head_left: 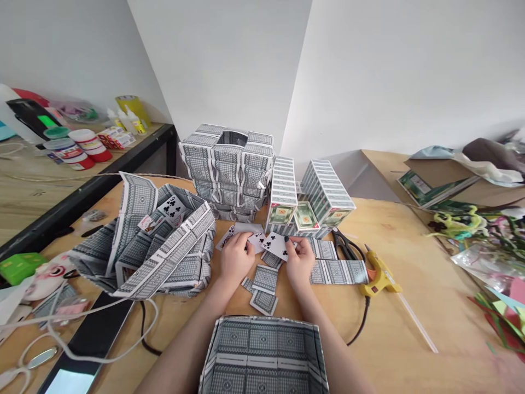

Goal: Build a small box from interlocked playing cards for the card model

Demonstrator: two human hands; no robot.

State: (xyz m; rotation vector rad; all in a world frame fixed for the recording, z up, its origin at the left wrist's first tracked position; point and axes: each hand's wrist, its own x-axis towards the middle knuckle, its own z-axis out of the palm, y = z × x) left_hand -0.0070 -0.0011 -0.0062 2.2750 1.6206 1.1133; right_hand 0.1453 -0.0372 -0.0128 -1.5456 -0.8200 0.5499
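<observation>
My right hand (300,259) pinches a white playing card with club pips (274,245) between thumb and fingers. Close by on the left, my left hand (238,255) has its fingers curled at the edge of another playing card (257,241) marked with a 2. A face-up card (225,238) shows beside the left fingers. Below the hands lie several loose cards (265,279), patterned backs up, some of them small pieces. Strips of joined cards (340,272) reach right from my right hand. In front of my body is an open box made of cards (262,345).
A yellow glue gun (381,278) with a glue stick and black scissors (348,243) lie at right. Behind the hands stand a large card-built container (229,169) and stacked card packs (283,189). A folded card structure (151,241) and white cable (102,358) occupy the left.
</observation>
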